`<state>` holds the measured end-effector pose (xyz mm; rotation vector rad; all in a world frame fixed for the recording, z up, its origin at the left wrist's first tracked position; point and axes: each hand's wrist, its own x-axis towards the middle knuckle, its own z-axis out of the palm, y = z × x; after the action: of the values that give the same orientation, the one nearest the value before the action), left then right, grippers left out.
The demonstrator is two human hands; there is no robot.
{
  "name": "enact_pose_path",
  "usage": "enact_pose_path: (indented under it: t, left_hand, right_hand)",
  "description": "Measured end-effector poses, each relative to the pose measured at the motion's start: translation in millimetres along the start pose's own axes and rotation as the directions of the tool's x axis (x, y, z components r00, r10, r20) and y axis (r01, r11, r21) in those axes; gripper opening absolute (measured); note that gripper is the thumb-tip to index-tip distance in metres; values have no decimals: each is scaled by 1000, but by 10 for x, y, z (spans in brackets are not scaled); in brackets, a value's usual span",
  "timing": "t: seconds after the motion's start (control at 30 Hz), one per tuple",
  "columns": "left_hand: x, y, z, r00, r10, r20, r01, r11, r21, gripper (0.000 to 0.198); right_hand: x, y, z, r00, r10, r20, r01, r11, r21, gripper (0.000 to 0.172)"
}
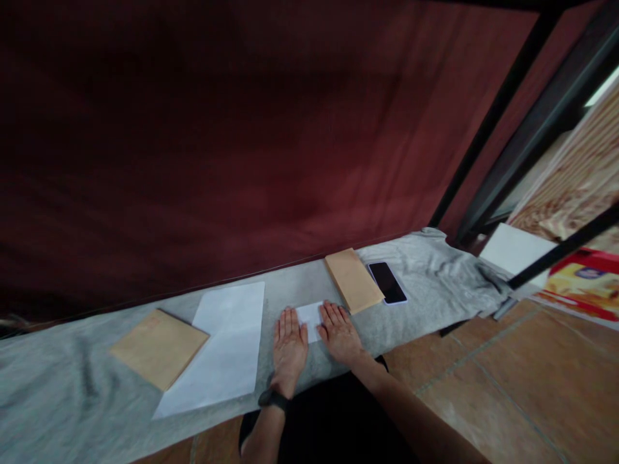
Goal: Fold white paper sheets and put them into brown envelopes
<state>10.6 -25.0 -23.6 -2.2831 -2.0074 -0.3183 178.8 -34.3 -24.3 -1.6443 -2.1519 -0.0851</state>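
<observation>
A small white piece of paper [311, 320], seemingly folded, lies flat on the grey cloth before me. My left hand [289, 345] rests palm down on its left side, fingers stretched out and pointing away from me. On the right side my right hand [340, 334] lies flat in the same way. Both hands cover parts of the paper's edges. Just beyond my right hand is a brown envelope [354, 281], with a phone [387, 282] touching or very near its right edge. The phone's screen is dark.
Large white sheets [236, 341] lie to the left, with another brown envelope [160, 348] overlapping them. Grey cloth [425, 283] covers the narrow bench. A dark red curtain [271, 161] hangs behind it. Black metal bars [498, 109] and a white box [515, 252] stand at the right.
</observation>
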Motion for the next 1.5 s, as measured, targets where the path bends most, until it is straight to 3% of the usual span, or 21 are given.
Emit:
enact_pose_path:
  t: [0.27,0.5,0.73,1.0,1.37,1.5]
  left_hand:
    - [-59,-27,-36,999,-25,-42,26,999,21,61]
    - [-78,-67,-25,1000,11,5,-11,1000,24,61]
    - [-63,-31,-54,1000,-17,-12,17,1000,1,61]
    - [-70,-28,-76,1000,-13,-20,13,1000,0,63]
    - [-64,-15,-86,999,-27,-20,27,999,17,68]
    - [-57,-6,-80,999,-27,-18,27,999,22,69]
  right_hand:
    - [124,-132,-21,999,22,37,-23,999,40,50]
    - [244,-350,85,980,-154,129,134,980,147,47]
    - [210,-102,150,987,-153,43,150,986,78,51]
    - [242,85,128,996,-78,41,77,997,17,54]
    - [69,117,112,998,28,-56,-29,999,-17,58]
    - [-107,75,44,998,-5,-58,5,1000,-6,57]
